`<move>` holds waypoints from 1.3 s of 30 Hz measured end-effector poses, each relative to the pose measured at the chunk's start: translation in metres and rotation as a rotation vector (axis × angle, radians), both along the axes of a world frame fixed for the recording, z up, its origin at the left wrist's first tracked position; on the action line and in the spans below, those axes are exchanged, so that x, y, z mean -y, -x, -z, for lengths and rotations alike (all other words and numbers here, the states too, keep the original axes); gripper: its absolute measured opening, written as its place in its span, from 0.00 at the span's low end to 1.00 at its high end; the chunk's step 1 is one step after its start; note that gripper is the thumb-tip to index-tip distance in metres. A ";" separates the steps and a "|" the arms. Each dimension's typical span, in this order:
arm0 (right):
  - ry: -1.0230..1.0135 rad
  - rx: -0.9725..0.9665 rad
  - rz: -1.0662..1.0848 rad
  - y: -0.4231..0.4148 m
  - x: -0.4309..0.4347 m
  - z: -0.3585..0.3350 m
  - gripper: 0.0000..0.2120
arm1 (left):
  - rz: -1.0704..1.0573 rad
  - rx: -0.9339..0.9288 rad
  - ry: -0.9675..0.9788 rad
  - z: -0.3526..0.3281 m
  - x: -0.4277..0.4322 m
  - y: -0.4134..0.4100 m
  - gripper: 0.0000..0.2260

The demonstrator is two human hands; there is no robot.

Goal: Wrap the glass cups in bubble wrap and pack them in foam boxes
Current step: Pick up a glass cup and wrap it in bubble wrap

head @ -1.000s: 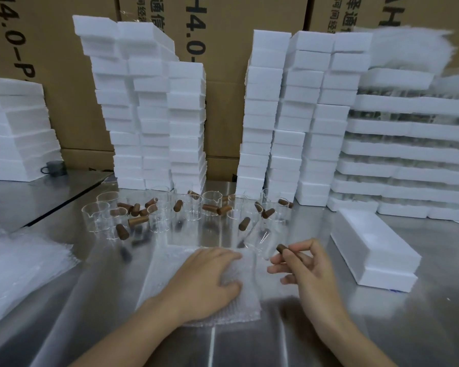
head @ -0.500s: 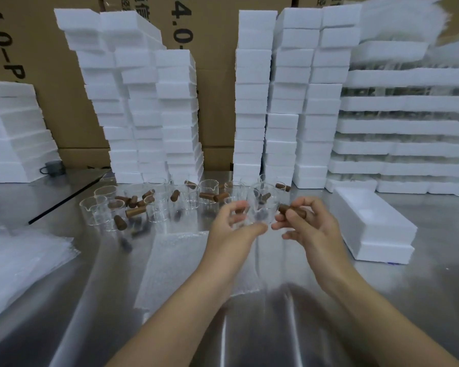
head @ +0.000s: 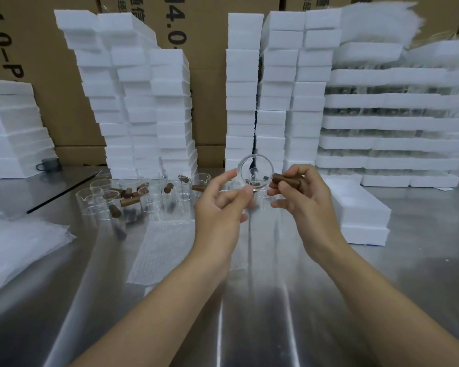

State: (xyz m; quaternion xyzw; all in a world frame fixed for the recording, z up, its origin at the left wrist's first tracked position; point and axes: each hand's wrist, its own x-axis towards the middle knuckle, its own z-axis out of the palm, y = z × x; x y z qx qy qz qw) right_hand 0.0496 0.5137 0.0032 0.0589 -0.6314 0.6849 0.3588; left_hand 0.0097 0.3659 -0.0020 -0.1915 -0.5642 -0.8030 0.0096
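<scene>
Glass cup [head: 255, 172] axis toward camera; left fingers [head: 223, 181] pinch it, right fingers [head: 298, 170] pinch brown stopper [head: 286, 180].

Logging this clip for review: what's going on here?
A person's left hand holds a clear glass cup up, end-on to the camera, while the right hand pinches a brown wooden piece beside it. A bubble wrap sheet lies flat on the steel table beneath, the cup not yet wrapped. A foam box waits at right.
</scene>
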 end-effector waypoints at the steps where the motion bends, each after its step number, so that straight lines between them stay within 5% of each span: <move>1: 0.003 -0.008 -0.006 0.000 -0.001 -0.001 0.09 | 0.009 -0.001 -0.014 0.000 -0.001 0.000 0.15; 10: -0.013 -0.001 -0.038 -0.004 0.000 -0.006 0.10 | 0.008 0.074 -0.001 0.005 -0.003 0.000 0.10; 17: -0.024 -0.042 -0.037 -0.008 0.005 -0.014 0.10 | 0.012 -0.065 0.078 0.003 -0.005 -0.008 0.10; 23: 0.178 -0.052 -0.076 -0.005 0.005 -0.015 0.03 | -0.091 -0.136 0.019 0.013 -0.004 -0.005 0.04; 28: 0.385 0.035 -0.127 0.000 0.010 -0.012 0.09 | -0.112 -0.214 0.098 0.019 0.003 0.000 0.23; 32: 0.403 0.118 -0.160 0.000 0.010 -0.009 0.18 | -0.099 -0.296 0.151 0.020 0.006 0.005 0.27; 39: 0.338 0.187 -0.135 0.003 0.015 -0.004 0.16 | -0.098 -0.355 0.138 0.016 0.009 0.008 0.31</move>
